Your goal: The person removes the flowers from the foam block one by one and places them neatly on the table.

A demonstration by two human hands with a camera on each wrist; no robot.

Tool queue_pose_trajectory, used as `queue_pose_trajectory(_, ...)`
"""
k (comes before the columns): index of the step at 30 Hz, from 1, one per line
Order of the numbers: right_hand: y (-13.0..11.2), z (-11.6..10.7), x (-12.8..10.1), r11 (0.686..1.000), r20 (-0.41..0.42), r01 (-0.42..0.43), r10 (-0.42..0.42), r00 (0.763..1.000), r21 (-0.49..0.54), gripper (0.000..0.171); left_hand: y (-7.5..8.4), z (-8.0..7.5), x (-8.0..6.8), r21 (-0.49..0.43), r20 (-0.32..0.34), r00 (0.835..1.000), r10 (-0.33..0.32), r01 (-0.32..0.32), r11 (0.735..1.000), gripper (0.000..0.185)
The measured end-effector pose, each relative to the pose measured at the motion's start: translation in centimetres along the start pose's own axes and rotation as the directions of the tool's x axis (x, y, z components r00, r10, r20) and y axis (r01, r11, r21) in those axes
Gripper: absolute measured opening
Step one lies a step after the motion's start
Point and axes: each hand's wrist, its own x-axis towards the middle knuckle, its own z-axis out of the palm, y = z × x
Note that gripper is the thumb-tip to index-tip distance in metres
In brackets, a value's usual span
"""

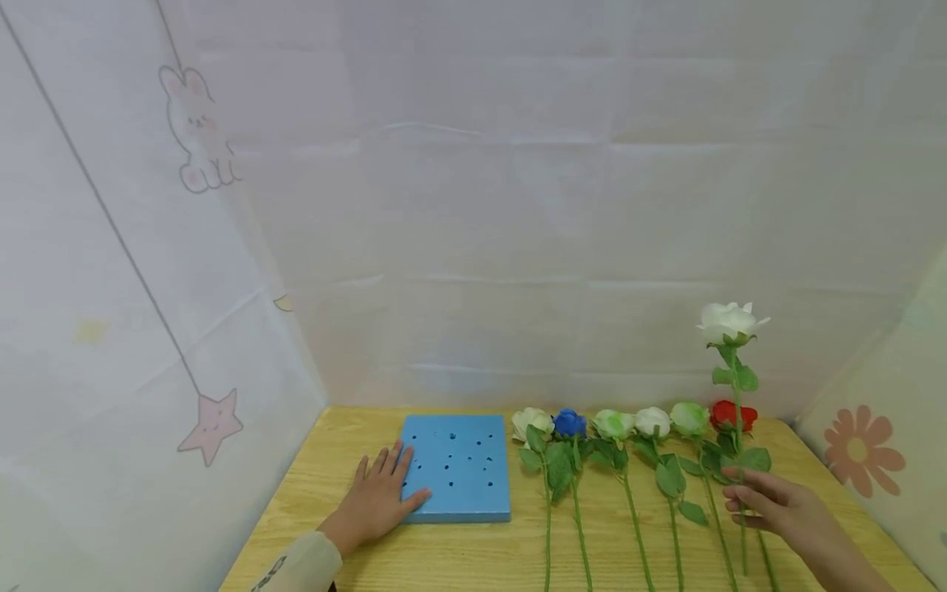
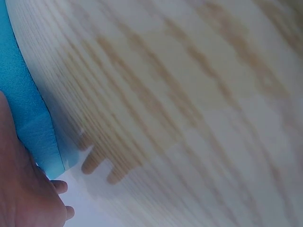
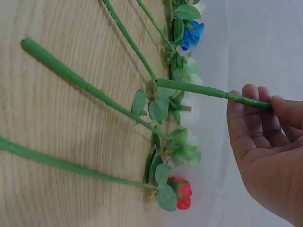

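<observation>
My right hand [image 1: 777,506] pinches the green stem of a white rose [image 1: 728,322], holding it upright above the table. In the right wrist view the stem's cut end [image 3: 189,87] sticks out past the fingers, touching nothing I can make out. My left hand [image 1: 377,497] lies with fingers spread on the left edge of a flat blue foam block [image 1: 466,501] dotted with small holes. The left wrist view shows only part of that hand [image 2: 23,175] against the block's side [image 2: 35,113].
Right of the block several artificial roses lie in a row, heads toward the back: a cream one [image 1: 533,421], a blue one [image 1: 570,423], pale green ones, a white one [image 1: 653,422] and a red one [image 1: 732,413]. Pale printed cloth [image 1: 473,247] walls the wooden table [image 1: 355,423].
</observation>
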Motion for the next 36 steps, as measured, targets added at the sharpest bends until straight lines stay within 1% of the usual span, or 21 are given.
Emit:
queue_pose_trajectory(4, 0.4, -0.6, -0.5, 1.000, 0.003, 0.018, -0.018, 1.000, 0.017, 0.068, -0.1, 0.0, 0.1, 0.004, -0.005, 1.000, 0.006, -0.006, 1.000, 0.094)
queue_pose_trajectory(6, 0.7, -0.9, -0.7, 1.000, 0.012, 0.020, -0.020, 1.000, 0.006, 0.065, -0.1, 0.0, 0.1, 0.002, -0.004, 1.000, 0.008, -0.008, 1.000, 0.094)
queue_pose_trajectory(10, 1.3, -1.6, -1.1, 1.000, 0.002, -0.019, 0.019, 1.000, -0.024, 0.062, -0.1, 0.0, 0.1, 0.002, -0.003, 1.000, 0.006, -0.006, 1.000, 0.095)
queue_pose_trajectory(13, 1.7, -2.2, -1.3, 0.999, -0.002, -0.042, 0.042, 0.999, -0.013, 0.062, -0.2, 0.0, 0.1, 0.002, -0.006, 1.000, 0.003, -0.003, 1.000, 0.095)
queue_pose_trajectory(15, 2.0, -2.7, -1.4, 0.999, 0.015, -0.044, 0.044, 0.999, -0.012, 0.061, -0.2, 0.0, 0.0, 0.000, -0.008, 1.000, 0.002, -0.002, 1.000, 0.095)
queue_pose_trajectory(19, 2.7, -3.6, -1.5, 0.998, 0.024, -0.057, 0.057, 0.998, -0.027, 0.064, -0.2, -0.1, 0.0, -0.001, -0.008, 1.000, -0.002, 0.002, 1.000, 0.095)
queue_pose_trajectory(22, 3.3, -4.2, -1.5, 0.996, 0.011, -0.073, 0.073, 0.997, -0.054, 0.068, -0.2, 0.0, -0.1, -0.007, -0.005, 1.000, -0.004, 0.004, 1.000, 0.095)
queue_pose_trajectory(28, 4.3, -5.5, -1.5, 0.995, 0.043, -0.087, 0.089, 0.995, -0.051, 0.061, -0.1, 0.1, -0.1, -0.010, -0.001, 1.000, -0.001, 0.001, 1.000, 0.095)
queue_pose_trajectory(32, 4.7, -5.9, -1.5, 0.991, 0.006, -0.129, 0.129, 0.992, -0.042, 0.063, -0.1, 0.1, -0.1, -0.002, -0.007, 1.000, 0.000, 0.000, 1.000, 0.096)
queue_pose_trajectory(36, 5.4, -6.2, -1.5, 0.986, -0.025, -0.164, 0.164, 0.986, -0.040, 0.069, 0.0, 0.0, -0.1, -0.010, -0.011, 1.000, 0.001, -0.001, 1.000, 0.095)
